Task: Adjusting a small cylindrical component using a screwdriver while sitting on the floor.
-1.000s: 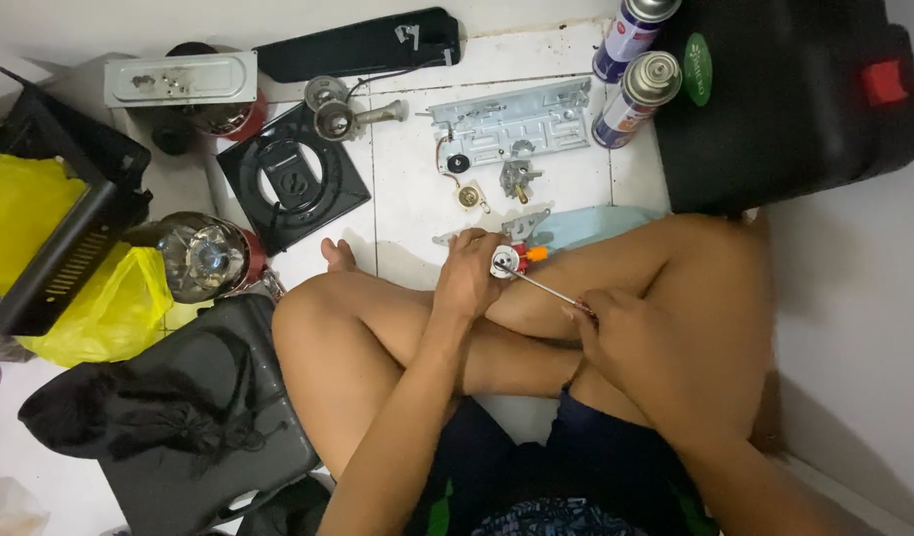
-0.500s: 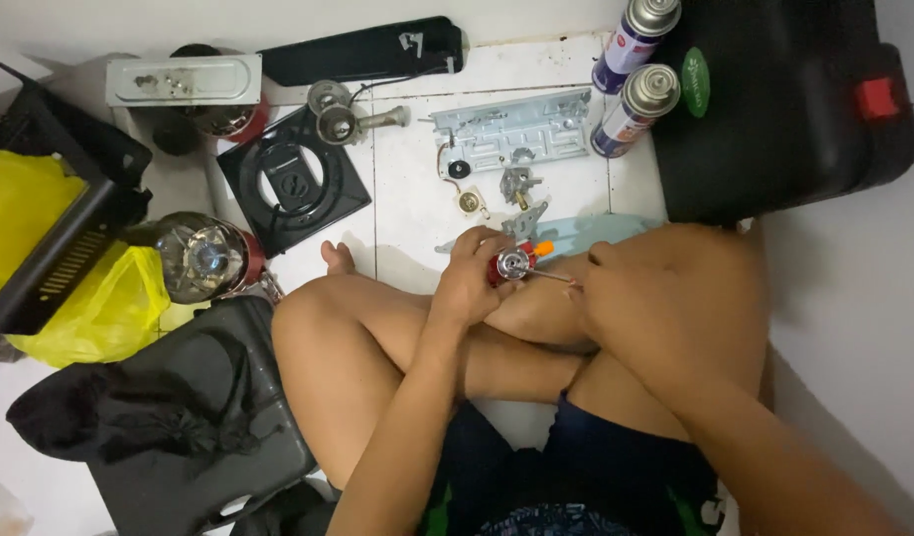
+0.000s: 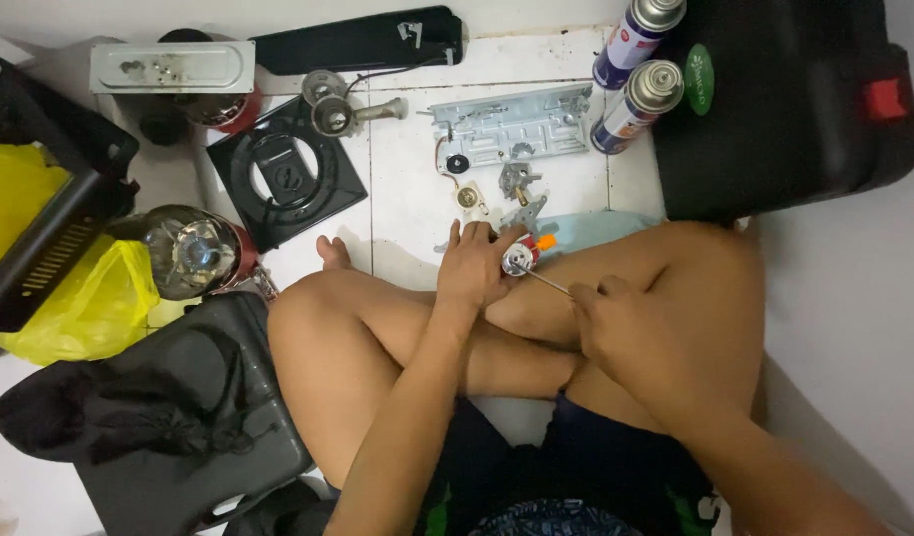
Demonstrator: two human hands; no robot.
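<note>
Small metal valve part [image 3: 517,260] (red and orange bits on it) rests on the crossed legs above the floor's middle tiles, gripped by the left hand [image 3: 474,266]; the right hand [image 3: 624,333] clasps a thin screwdriver [image 3: 548,283] touching it.

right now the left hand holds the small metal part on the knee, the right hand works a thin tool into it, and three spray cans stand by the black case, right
Not quite: the head view shows two spray cans by the black case, not three. The rest holds: the left hand holds the small metal part on the knee, and the right hand works a thin tool into it.
</note>
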